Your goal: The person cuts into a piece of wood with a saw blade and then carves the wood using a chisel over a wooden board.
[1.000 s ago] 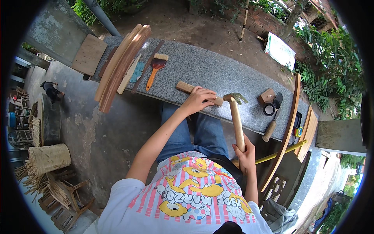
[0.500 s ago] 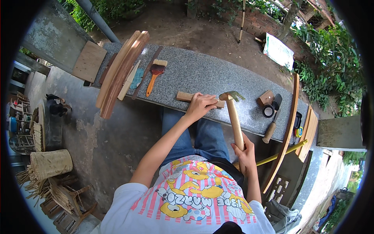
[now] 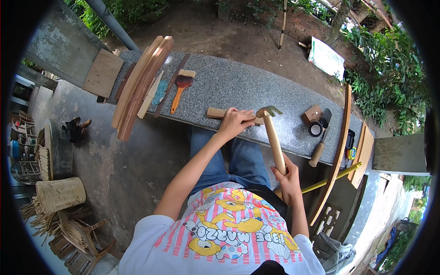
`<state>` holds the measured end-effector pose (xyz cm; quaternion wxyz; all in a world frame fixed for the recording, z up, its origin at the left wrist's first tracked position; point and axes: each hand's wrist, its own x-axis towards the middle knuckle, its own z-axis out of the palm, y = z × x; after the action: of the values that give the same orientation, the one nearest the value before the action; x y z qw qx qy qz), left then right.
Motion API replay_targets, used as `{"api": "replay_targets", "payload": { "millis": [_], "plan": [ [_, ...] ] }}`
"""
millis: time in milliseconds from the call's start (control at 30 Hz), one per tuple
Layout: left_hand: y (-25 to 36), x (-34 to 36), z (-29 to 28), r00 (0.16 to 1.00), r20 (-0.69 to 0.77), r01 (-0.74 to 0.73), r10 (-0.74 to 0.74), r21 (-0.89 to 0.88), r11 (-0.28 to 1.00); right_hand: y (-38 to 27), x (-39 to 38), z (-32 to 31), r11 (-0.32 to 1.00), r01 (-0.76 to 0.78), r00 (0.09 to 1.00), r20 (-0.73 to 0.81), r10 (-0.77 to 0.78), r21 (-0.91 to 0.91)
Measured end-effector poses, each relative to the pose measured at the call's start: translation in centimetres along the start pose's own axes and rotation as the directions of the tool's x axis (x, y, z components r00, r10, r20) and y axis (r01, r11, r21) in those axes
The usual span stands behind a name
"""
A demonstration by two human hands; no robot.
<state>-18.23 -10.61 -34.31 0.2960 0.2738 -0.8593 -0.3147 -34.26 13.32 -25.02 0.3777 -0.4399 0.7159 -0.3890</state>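
A short wooden block (image 3: 215, 112) lies along the near edge of the grey stone bench. My left hand (image 3: 235, 123) is closed over its middle, fingers and thumb bent together toward the right end. Whether a small nail is also between the fingertips is too small to tell. My right hand (image 3: 288, 179) is wrapped round the lower part of the wooden handle of a hammer (image 3: 275, 143). The hammer's metal head is at the block's right end, close beside my left fingertips, and hides part of that end.
On the bench (image 3: 229, 78) left lie long wooden strips (image 3: 145, 87) and a paintbrush (image 3: 182, 87). Rightward are a tape roll (image 3: 315, 129), a wooden-handled knife (image 3: 319, 149), a small wood block (image 3: 313, 113), a long curved strip (image 3: 343, 133) and a tape measure (image 3: 351, 153). A dog (image 3: 75, 129) is on the floor.
The hammer head has shifted slightly left and up, staying near the block's right end. My left hand keeps its place on the block. The dog in the background has turned and raised its head.
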Motion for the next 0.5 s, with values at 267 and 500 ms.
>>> {"api": "replay_targets", "payload": {
  "millis": [267,500],
  "plan": [
    [0.2,0.0,-0.1,0.999,-0.031,-0.034,0.034,0.013,0.999,-2.0,0.0,-1.1,0.996,-0.08,0.996,0.032,0.079,0.032],
    [0.2,-0.1,-0.3,1.0,-0.024,-0.02,0.02,-0.017,1.0,-1.8,0.5,-1.2,0.987,-0.149,0.987,0.07,0.145,0.066]
  ]
}}
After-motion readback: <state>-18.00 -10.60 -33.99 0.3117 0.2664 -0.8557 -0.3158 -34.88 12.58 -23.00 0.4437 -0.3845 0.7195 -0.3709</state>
